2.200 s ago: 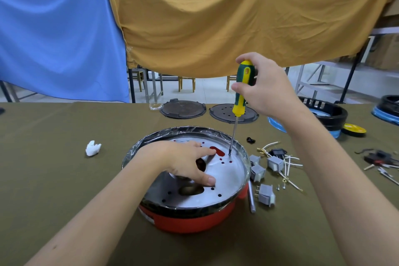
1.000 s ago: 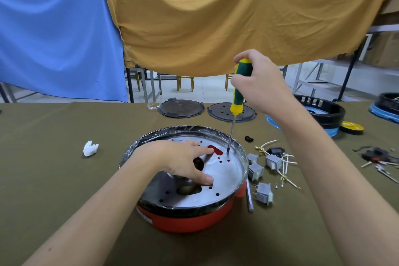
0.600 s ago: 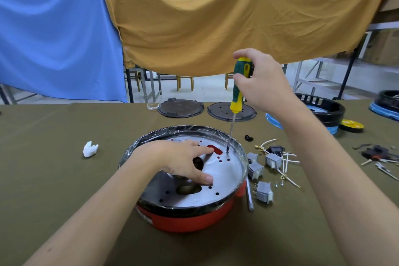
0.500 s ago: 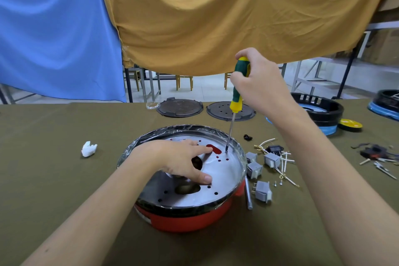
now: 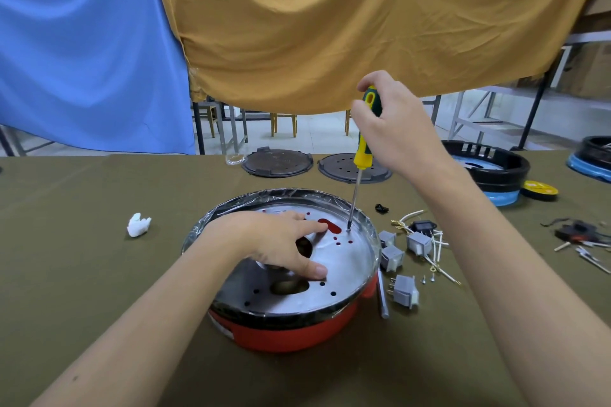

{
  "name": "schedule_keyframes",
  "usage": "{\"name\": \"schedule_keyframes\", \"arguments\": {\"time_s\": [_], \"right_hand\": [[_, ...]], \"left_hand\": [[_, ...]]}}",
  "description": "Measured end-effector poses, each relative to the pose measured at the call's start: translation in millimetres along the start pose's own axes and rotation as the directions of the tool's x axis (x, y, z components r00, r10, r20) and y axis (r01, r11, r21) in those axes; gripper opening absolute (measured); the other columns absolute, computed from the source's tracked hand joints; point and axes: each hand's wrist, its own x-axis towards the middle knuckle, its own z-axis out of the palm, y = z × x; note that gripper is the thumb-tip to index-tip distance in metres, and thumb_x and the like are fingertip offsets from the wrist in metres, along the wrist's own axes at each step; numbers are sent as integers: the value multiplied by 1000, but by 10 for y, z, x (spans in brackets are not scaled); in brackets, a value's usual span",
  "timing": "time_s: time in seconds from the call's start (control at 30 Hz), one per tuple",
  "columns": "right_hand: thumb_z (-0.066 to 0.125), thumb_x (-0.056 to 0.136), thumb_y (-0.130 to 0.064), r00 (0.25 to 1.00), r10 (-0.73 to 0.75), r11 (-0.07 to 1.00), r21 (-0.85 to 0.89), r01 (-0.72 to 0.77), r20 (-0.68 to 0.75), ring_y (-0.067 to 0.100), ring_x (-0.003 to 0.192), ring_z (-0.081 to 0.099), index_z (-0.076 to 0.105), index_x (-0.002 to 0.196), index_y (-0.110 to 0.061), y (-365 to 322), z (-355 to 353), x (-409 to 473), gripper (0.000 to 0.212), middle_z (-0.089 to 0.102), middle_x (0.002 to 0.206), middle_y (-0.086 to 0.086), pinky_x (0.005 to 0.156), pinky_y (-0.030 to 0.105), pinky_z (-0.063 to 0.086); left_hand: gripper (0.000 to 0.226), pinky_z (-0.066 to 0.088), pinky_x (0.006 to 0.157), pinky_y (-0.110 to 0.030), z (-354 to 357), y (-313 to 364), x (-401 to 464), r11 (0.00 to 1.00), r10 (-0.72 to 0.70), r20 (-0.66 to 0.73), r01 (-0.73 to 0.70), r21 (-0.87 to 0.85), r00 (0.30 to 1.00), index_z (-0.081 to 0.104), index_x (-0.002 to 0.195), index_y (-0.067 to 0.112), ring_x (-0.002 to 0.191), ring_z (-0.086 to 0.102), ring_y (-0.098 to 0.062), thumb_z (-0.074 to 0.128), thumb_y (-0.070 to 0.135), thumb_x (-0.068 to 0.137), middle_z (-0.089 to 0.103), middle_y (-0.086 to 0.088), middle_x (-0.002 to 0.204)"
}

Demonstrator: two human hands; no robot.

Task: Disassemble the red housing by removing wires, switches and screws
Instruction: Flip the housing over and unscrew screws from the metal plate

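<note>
The round red plastic housing (image 5: 291, 334) sits on the olive-covered desk (image 5: 82, 241) in front of the person, with a perforated silver metal plate (image 5: 344, 261) across its top and a wrinkled clear film around the rim. The relation that matters is the line of the green-and-yellow-handled screwdriver (image 5: 363, 149): its long axis stands close to vertical, the handle leaning a little to the right of the tip, and the thin steel shaft comes down to a small hole on the plate's far right part, just beside a red oblong slot (image 5: 327, 227). The right hand (image 5: 393, 129) is directly above that spot, its fingers curled round the upper handle, so the screw lies straight below it along the shaft; whether the tip is seated in a screw head is too small to tell. The left hand (image 5: 281, 241) is nearer to the housing's centre, lying flat on the plate with fingers spread and fairly straight, holding nothing, the index finger pointing toward the slot and the thumb near a larger dark opening. It appears to be steadying the housing against the turning. Just to the right of the housing, on the desk, lie grey rocker switches (image 5: 405, 291), white wires with gold terminals (image 5: 429, 241) and a couple of tiny loose screws (image 5: 428, 279), so the remaining work seems to be the plate's screws.
</note>
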Motion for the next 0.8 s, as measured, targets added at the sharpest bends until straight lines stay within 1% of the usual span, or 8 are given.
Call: {"name": "schedule_keyframes", "arguments": {"time_s": [0.1, 0.27, 0.33, 0.4, 0.5, 0.57, 0.7, 0.8], "right_hand": [[67, 91, -43, 998, -41, 998, -57, 38, -55, 26, 102, 48, 58, 121, -21, 1, 19, -27, 38, 37, 109, 4, 91, 32, 43], [59, 97, -22, 1000, 5, 1000, -11, -5, -19, 16, 89, 47, 51, 137, -24, 28, -38, 49, 41, 52, 107, -2, 73, 26, 35], [49, 94, -15, 998, 52, 987, 154, -54, 18, 14, 80, 53, 52, 132, -21, -2, -54, 43, 39, 59, 103, -1, 63, 25, 44], [44, 92, -16, 998, 47, 982, 182, -53, 35, 12, 76, 52, 51, 123, -21, -37, -30, 15, 32, 56, 98, -1, 58, 22, 43], [50, 96, -35, 999, 18, 990, 136, -23, 41, 24, 96, 51, 50, 118, -28, -51, 52, -28, 23, 40, 103, 0, 80, 32, 47], [59, 95, -46, 1000, 8, 999, 50, -7, -17, 27, 99, 50, 53, 122, -29, -38, 60, -33, 32, 38, 106, 3, 86, 34, 46], [55, 99, -28, 999, 2, 1000, -5, -2, -35, 22, 90, 49, 46, 136, -24, 6, 12, 18, 39, 50, 104, 6, 75, 27, 35], [42, 95, -17, 998, 67, 991, 115, -65, -15, 19, 78, 48, 46, 128, -16, 28, -6, 43, 33, 53, 89, 1, 58, 25, 35]], "left_hand": [[90, 21, 119, -44, 1, -6, 0, 1000, 0, -1, 0, 1, 1000, 5, 151, 53, 151, 13, -20, 56, 74, 80, -6, 15, 164], [89, 21, 119, -43, -1, -7, 8, 1000, -3, 0, 3, -4, 1000, 5, 151, 53, 151, 11, -21, 55, 73, 81, -7, 14, 164], [88, 26, 118, -43, -1, -6, 12, 1000, -1, 2, 1, -9, 1000, 5, 151, 52, 151, 11, -21, 56, 72, 82, -7, 14, 164], [88, 30, 116, -44, 2, -6, 11, 1000, 0, 6, 0, -16, 1000, 5, 151, 52, 151, 11, -22, 56, 72, 82, -7, 15, 164], [89, 33, 114, -43, 4, -7, 6, 1000, 3, 2, -3, -20, 1000, 6, 151, 53, 150, 13, -21, 56, 73, 80, -6, 15, 164], [89, 33, 114, -43, 7, -8, 4, 1000, 5, 6, -5, -19, 1000, 6, 151, 52, 150, 14, -22, 56, 73, 81, -6, 15, 164], [89, 23, 119, -46, 7, -11, 13, 1000, -1, 2, 1, -3, 1000, 5, 151, 53, 151, 13, -22, 55, 74, 80, -5, 14, 164], [89, 17, 120, -48, 5, -17, 16, 1000, -5, 0, 5, 8, 1000, 5, 151, 53, 151, 11, -22, 55, 75, 80, -4, 13, 164]]}}
